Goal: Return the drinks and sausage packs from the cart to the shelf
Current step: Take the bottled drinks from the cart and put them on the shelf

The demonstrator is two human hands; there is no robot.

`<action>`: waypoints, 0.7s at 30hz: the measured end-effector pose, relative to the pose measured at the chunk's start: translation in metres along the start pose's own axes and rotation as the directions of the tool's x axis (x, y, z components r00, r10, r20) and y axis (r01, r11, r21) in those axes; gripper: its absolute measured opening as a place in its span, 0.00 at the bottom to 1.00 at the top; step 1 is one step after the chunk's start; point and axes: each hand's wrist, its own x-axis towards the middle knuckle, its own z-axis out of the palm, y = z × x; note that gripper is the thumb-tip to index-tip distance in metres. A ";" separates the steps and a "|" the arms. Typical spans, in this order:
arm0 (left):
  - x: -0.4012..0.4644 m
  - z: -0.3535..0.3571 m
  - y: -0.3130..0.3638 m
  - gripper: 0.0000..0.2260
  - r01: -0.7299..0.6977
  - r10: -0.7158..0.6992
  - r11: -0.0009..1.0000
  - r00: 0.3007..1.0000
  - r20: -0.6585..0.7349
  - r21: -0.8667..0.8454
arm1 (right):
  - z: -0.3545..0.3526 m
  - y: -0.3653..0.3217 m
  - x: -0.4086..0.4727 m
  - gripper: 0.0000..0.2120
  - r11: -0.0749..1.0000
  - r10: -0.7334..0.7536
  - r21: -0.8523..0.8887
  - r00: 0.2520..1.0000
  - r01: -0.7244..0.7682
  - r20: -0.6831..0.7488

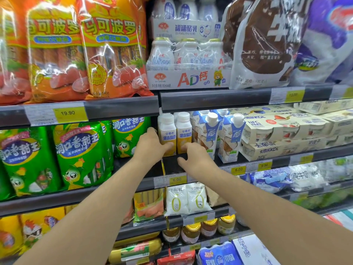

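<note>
- Centre of the frame: the left hand (150, 144) wraps the left one of two yellow-and-white drink bottles (168, 135) standing side by side on the middle shelf (122, 190)
- The right hand (193, 155) has its fingers curled loosely on the neighbouring bottle (183, 133); a firm grip cannot be told
- The drinks seem nearly shelved; the cart is out of view, so what remains is unknown
- Upper left: orange sausage packs (112, 50) on a crowded supermarket shelf

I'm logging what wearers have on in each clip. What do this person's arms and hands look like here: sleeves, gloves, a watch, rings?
Both arms are bare all the way to the picture's lower edge: no sleeve shows. The left hand and the right hand wear no gloves. No watch, bracelet or ring is visible on the sides of the wrists and fingers that face the camera.
</note>
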 end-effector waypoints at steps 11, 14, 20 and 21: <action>-0.053 -0.018 0.021 0.23 -0.327 0.144 0.855 0.895 0.422 0.402 | -0.028 0.020 -0.045 0.19 0.928 -0.228 -0.292 0.972 0.233 0.050; -0.072 -0.006 0.055 0.24 -0.419 0.221 0.808 0.867 0.446 0.414 | -0.049 0.050 -0.069 0.18 0.899 -0.251 -0.370 0.968 0.232 -0.002; -0.120 0.062 0.153 0.26 -0.579 0.311 0.720 0.762 0.567 0.383 | -0.120 0.163 -0.145 0.19 0.899 -0.058 -0.438 0.995 0.019 -0.077; -0.131 0.077 0.171 0.26 -0.603 0.321 0.704 0.742 0.588 0.376 | -0.132 0.186 -0.162 0.20 0.894 -0.012 -0.447 0.996 -0.028 -0.087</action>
